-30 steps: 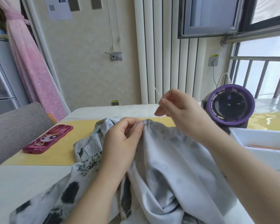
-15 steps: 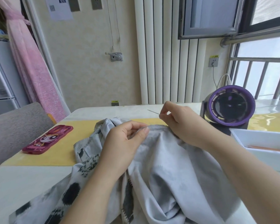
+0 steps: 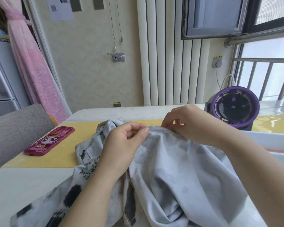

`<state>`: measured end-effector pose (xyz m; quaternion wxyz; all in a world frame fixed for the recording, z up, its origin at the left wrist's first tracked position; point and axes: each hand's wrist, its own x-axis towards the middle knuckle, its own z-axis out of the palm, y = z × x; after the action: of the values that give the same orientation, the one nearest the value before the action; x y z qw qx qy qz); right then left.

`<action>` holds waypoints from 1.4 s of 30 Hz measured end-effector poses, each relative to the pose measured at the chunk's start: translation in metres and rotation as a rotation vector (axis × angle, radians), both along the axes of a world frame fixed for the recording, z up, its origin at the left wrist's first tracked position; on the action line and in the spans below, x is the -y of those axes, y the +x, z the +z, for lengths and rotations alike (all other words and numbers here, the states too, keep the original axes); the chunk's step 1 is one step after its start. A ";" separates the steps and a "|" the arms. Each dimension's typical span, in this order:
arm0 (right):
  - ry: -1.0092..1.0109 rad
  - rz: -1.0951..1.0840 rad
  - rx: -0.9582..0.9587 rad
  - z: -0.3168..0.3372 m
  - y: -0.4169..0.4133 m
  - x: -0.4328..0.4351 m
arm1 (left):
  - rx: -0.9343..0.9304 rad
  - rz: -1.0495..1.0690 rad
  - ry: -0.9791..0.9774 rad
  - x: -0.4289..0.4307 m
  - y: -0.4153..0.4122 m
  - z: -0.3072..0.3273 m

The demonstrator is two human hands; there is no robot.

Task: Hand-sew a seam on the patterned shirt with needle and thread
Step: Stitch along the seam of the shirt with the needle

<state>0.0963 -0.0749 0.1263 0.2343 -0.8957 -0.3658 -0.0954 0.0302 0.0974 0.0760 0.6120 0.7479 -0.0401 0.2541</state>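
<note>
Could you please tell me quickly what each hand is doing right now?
Left hand: pinches the grey patterned fabric shirt.
Right hand: pinches at the shirt's edge; needle indiscernible.

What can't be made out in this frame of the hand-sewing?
Head view only.
Needle and thread: too thin to see; fingertips of the right hand cover the shirt edge, so what its grip holds is unclear.
Stitches: blurred along the edge beside the left hand.
White tray: cut off by the right edge and forearm; contents hidden.
</note>
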 end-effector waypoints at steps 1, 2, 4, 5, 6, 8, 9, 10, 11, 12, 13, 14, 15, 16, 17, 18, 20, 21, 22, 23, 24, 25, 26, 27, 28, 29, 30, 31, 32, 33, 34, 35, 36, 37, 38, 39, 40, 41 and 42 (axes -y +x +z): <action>0.000 0.002 -0.002 0.000 0.000 0.000 | -0.006 -0.003 -0.005 0.000 0.000 0.000; -0.003 0.003 -0.003 0.000 0.000 0.000 | -0.011 -0.005 -0.010 0.000 0.000 0.000; -0.002 0.002 -0.001 0.000 0.000 0.001 | -0.021 -0.010 -0.024 0.000 -0.001 0.001; 0.005 0.002 -0.005 0.000 0.000 0.001 | -0.027 -0.013 -0.033 0.000 -0.002 0.001; 0.013 0.003 -0.015 0.001 0.000 0.001 | -0.033 -0.015 -0.042 0.000 -0.002 0.001; 0.023 0.001 -0.037 0.001 -0.001 0.002 | -0.047 -0.022 -0.062 0.000 -0.002 0.001; 0.024 0.001 -0.041 0.001 -0.001 0.002 | -0.053 -0.026 -0.070 0.000 -0.002 0.002; 0.029 0.004 -0.043 0.001 -0.001 0.002 | -0.059 -0.029 -0.075 0.000 -0.002 0.002; 0.037 0.007 -0.046 0.001 -0.001 0.002 | -0.066 -0.032 -0.081 0.000 -0.002 0.002; 0.042 0.008 -0.052 0.001 -0.002 0.002 | -0.072 -0.037 -0.090 0.000 -0.002 0.001; 0.045 0.010 -0.057 0.001 -0.002 0.002 | -0.079 -0.047 -0.104 0.000 -0.002 0.001; 0.046 0.014 -0.058 0.001 -0.002 0.002 | -0.088 -0.059 -0.120 0.000 -0.002 0.001; 0.048 0.019 -0.057 0.000 -0.002 0.001 | -0.100 -0.072 -0.138 0.000 -0.002 0.001; 0.051 0.023 -0.054 0.000 -0.002 0.001 | -0.111 -0.086 -0.156 0.000 -0.002 0.001; 0.054 0.026 -0.051 -0.001 -0.002 0.000 | -0.122 -0.104 -0.175 0.000 -0.002 0.001; 0.061 0.028 -0.046 -0.001 -0.002 -0.001 | -0.129 -0.125 -0.195 0.000 -0.002 0.001; 0.067 0.031 -0.020 -0.001 -0.001 -0.003 | -0.139 -0.169 -0.237 0.000 -0.004 0.002; 0.069 0.035 -0.003 0.000 -0.001 -0.004 | -0.141 -0.182 -0.252 0.000 -0.004 0.002; 0.070 0.042 0.012 0.000 -0.001 -0.005 | -0.144 -0.188 -0.258 -0.001 -0.004 0.002; 0.071 0.048 0.023 0.000 0.000 -0.005 | -0.148 -0.192 -0.264 -0.001 -0.004 0.002; 0.072 0.047 0.029 0.001 -0.001 -0.005 | -0.151 -0.197 -0.277 0.000 -0.003 0.002; 0.079 0.044 0.030 0.001 -0.001 -0.006 | -0.154 -0.204 -0.297 0.000 -0.003 0.001; 0.092 0.042 0.025 0.001 -0.002 -0.006 | -0.155 -0.209 -0.313 0.000 -0.002 0.001; 0.115 0.046 0.015 0.000 -0.003 -0.007 | -0.153 -0.212 -0.321 0.000 -0.002 0.001; 0.153 0.057 0.003 0.000 -0.006 -0.008 | -0.147 -0.213 -0.323 0.000 -0.002 0.001; 0.203 0.082 -0.015 0.000 -0.008 -0.010 | -0.136 -0.215 -0.324 0.001 -0.002 0.001; 0.258 0.121 -0.046 0.000 -0.010 -0.011 | -0.123 -0.215 -0.332 0.002 -0.001 0.001; 0.308 0.167 -0.087 -0.001 -0.012 -0.012 | -0.111 -0.211 -0.347 0.003 0.000 0.001; 0.339 0.207 -0.131 -0.001 -0.014 -0.014 | -0.101 -0.204 -0.363 0.003 0.000 0.001; 0.347 0.242 -0.158 -0.001 -0.016 -0.015 | -0.094 -0.194 -0.378 0.004 0.001 0.001; 0.333 0.265 -0.148 -0.002 -0.017 -0.017 | -0.092 -0.180 -0.392 0.004 0.002 0.001; 0.306 0.280 -0.101 -0.003 -0.017 -0.018 | -0.093 -0.167 -0.404 0.004 0.002 0.000; 0.282 0.286 -0.050 -0.005 -0.018 -0.019 | -0.097 -0.159 -0.410 0.004 0.002 0.000; 0.278 0.283 -0.017 -0.006 -0.017 -0.021 | -0.101 -0.157 -0.408 0.004 0.002 0.000; 0.295 0.278 -0.005 -0.008 -0.018 -0.022 | -0.105 -0.156 -0.403 0.004 0.002 0.000; 0.316 0.266 0.000 -0.009 -0.017 -0.024 | -0.106 -0.156 -0.400 0.005 0.002 0.000; 0.333 0.246 0.002 -0.011 -0.017 -0.025 | -0.108 -0.151 -0.396 0.005 0.001 0.000; 0.343 0.217 0.007 -0.012 -0.017 -0.027 | -0.110 -0.139 -0.388 0.005 0.002 -0.001; 0.350 0.186 0.007 -0.013 -0.017 -0.028 | -0.114 -0.117 -0.367 0.005 0.002 -0.001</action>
<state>0.0795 -0.0470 0.1131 0.3931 -0.8032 -0.4254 -0.1388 0.0326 0.0928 0.0749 0.7532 0.6332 -0.0017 0.1783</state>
